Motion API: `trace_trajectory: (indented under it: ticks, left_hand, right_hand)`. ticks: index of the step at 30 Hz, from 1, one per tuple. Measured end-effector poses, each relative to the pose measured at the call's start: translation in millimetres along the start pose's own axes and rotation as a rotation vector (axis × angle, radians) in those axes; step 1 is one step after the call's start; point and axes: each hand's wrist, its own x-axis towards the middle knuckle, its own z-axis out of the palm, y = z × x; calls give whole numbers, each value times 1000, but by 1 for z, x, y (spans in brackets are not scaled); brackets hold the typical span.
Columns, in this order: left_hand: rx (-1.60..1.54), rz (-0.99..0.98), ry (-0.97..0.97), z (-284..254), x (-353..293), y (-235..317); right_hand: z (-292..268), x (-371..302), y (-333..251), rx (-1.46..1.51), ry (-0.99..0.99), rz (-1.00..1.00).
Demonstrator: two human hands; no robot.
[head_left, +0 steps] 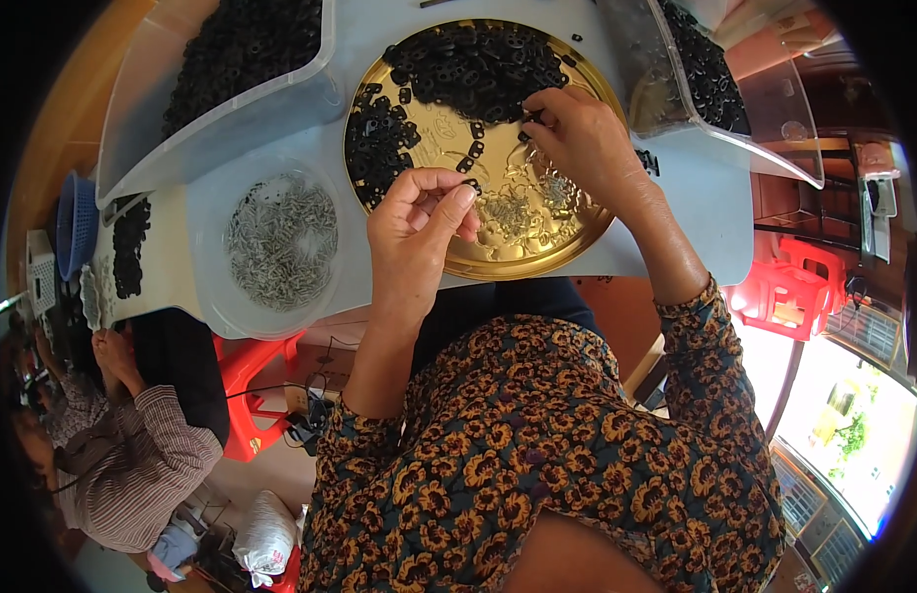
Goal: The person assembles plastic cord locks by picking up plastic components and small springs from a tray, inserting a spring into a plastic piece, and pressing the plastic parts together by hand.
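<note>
Over a round gold tray (508, 267), my left hand (419, 217) pinches a small black link (471, 184) between thumb and fingertips. Several black pieces (476, 148) trail in a row from near its fingertips toward the far side; I cannot tell whether they are joined. On the tray's right, my right hand (587, 138) has its fingers closed on another small black link (530, 117), partly hidden by them. A large heap of black links (478, 69) covers the tray's far part, with a smaller heap (379, 133) at its left. Small silver metal pins (523, 212) are scattered nearest me.
A round clear tub (209, 232) of metal pins stands left of the tray. Clear bins, left (112, 168) and right (775, 163), hold more black pieces. Red stools (246, 395) are beside the table. A person in a striped top (132, 465) sits at the left.
</note>
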Motion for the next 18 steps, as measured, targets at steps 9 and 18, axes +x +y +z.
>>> trace_trajectory:
  ticks: [9, 18]
  left_hand:
    - [-42, -31, 1, 2, 2, -4]
    - [-249, 96, -106, 31, 4, 0]
  right_hand:
    - [1, -10, -1, -25, 44, -33]
    - [4, -30, -18, 1441, -50, 261]
